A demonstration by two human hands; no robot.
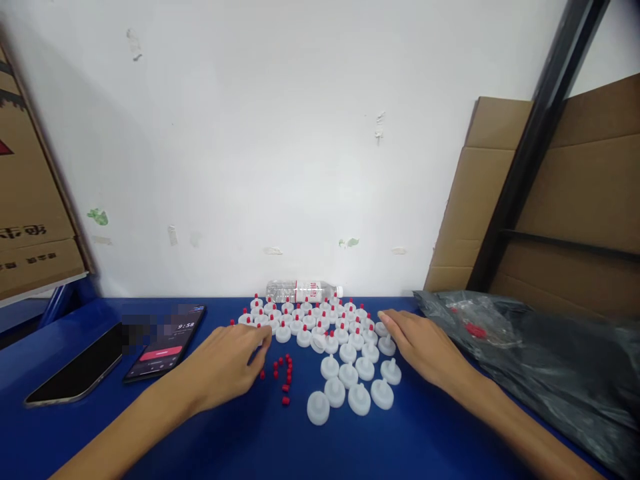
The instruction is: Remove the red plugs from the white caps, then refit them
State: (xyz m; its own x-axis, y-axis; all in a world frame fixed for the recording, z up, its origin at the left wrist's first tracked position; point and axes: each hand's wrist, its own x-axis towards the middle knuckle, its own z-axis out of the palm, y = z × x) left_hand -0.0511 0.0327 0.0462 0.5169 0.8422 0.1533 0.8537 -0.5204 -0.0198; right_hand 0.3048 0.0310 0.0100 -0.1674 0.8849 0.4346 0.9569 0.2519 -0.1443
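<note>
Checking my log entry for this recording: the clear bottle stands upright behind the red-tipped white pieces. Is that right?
Not quite: the head view shows the clear bottle lying on its side, not upright, behind the red-tipped white pieces.

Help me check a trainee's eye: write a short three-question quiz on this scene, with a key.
1. True or false: the bottle lies on its side beside the wall.
2. Which is nearest the left hand?
a) loose red caps
b) dark plastic sheeting
c) the bottle
3. What do the frontmost white lids lack that many behind them have?

Key:
1. True
2. a
3. Red caps on top
</note>
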